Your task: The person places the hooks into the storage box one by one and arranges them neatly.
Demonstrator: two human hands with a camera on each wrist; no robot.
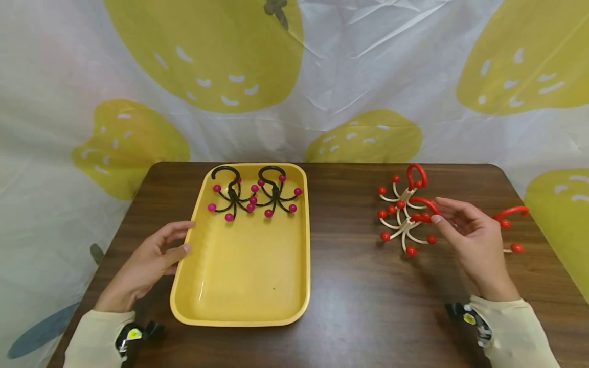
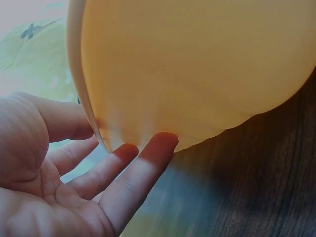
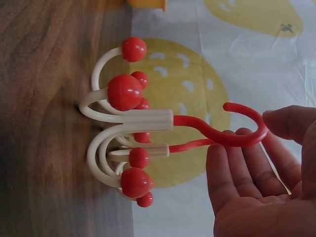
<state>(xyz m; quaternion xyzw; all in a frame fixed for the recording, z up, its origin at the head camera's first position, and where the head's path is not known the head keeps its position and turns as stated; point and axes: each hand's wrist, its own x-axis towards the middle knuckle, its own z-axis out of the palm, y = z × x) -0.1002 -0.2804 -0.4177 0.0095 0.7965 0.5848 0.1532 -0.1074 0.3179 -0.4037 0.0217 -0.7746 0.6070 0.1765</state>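
Note:
My right hand [image 1: 478, 245] pinches the red hook of a red-and-white multi-arm hanger [image 1: 407, 224], its cream arms ending in red balls. In the right wrist view the thumb meets the curve of that hook [image 3: 242, 139], with the other fingers behind it. A second red-and-white hanger [image 1: 407, 194] stands right behind, overlapping the first. At the yellow tray [image 1: 241, 323], my left hand [image 1: 149, 260] holds the left side, thumb and fingers on either side of the rim. Two black multi-arm hangers, left [image 1: 233, 193] and right [image 1: 275, 194], with magenta balls sit in the tray's far end.
Another red-and-white hanger [image 1: 512, 210] stands at the right, partly hidden by my right hand. The brown wooden table [image 1: 349, 296] ends at a lemon-print curtain [image 1: 359, 76] behind. Its surface shows between tray and hangers.

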